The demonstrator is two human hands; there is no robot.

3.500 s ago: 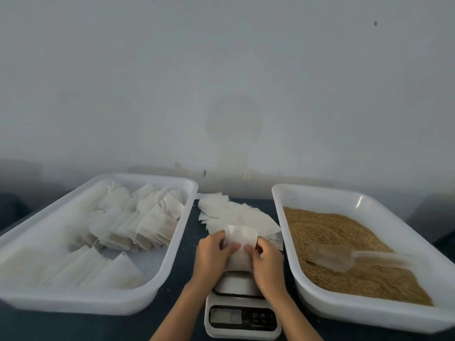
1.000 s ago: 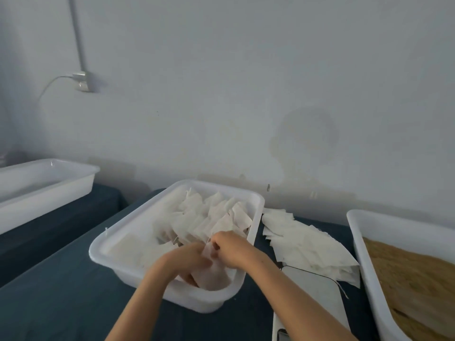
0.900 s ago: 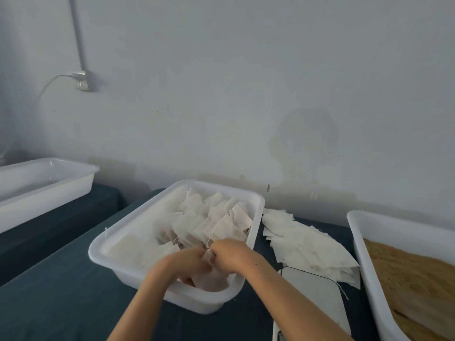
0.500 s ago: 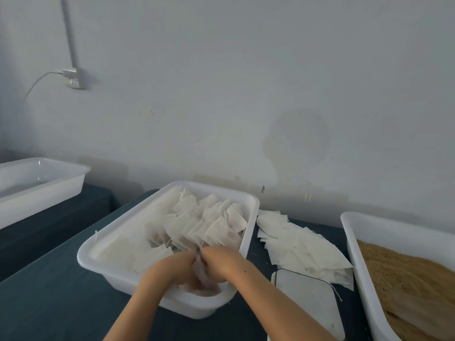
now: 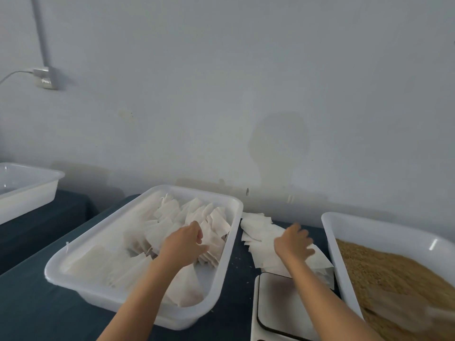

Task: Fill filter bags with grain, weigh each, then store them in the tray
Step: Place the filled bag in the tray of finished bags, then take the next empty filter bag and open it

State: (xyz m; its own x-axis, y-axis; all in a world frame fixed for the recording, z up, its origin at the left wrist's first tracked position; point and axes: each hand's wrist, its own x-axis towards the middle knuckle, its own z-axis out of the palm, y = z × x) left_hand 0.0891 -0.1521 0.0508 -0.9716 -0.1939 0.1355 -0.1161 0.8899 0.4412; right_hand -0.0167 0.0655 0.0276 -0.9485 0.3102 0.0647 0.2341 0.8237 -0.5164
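Head view: your left hand (image 5: 183,244) rests, fingers loosely curled, on the filled white filter bags (image 5: 197,217) in the white plastic tray (image 5: 216,274). Your right hand (image 5: 293,243), fingers relaxed and holding nothing, hovers over the loose pile of empty white filter bags (image 5: 258,230) on the bench, directly beneath it, the nearer hand.

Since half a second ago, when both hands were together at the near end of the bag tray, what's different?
The hands have parted. The right hand moved right, out of the storage tray, onto the pile of empty filter bags. The left hand stays over the filled bags, holding nothing visible. The scale and grain tray are unmoved.
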